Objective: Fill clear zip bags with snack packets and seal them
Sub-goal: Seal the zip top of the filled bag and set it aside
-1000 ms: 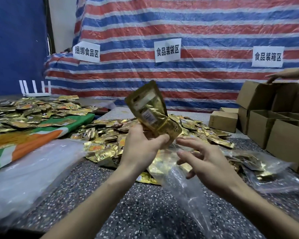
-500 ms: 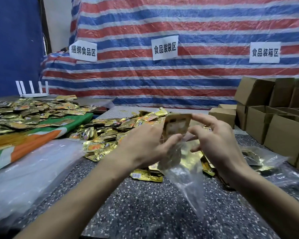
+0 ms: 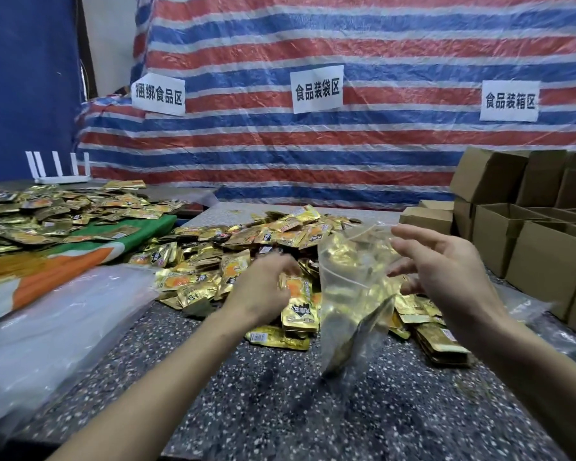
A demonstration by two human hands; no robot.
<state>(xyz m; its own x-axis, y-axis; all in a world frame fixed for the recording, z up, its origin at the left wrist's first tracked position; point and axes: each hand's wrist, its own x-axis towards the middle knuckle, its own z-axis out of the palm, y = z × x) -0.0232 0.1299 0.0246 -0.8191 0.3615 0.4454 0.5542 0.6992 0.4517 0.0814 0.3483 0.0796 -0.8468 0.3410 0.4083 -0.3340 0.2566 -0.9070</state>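
Note:
A clear zip bag (image 3: 350, 274) stands upright in front of me with its mouth open. My right hand (image 3: 446, 274) holds it by the top rim, fingers spread. One gold snack packet (image 3: 356, 337) lies tilted in the bag's lower part. My left hand (image 3: 263, 291), blurred by motion, is down at the near edge of the gold packet pile (image 3: 246, 241). Its fingers close on the top of another gold packet (image 3: 300, 304) just left of the bag.
Open cardboard boxes (image 3: 532, 241) line the right side. A heap of clear plastic bags (image 3: 54, 321) lies at the left beside a green and orange cloth (image 3: 64, 271) covered with more packets. A short stack of packets (image 3: 443, 344) sits under my right wrist. The speckled tabletop (image 3: 280, 394) lies nearest me.
The packet my left hand was pushing into the bag mouth has dropped inside. My left hand has moved down and left to the pile and taken another packet. My right hand keeps the bag open.

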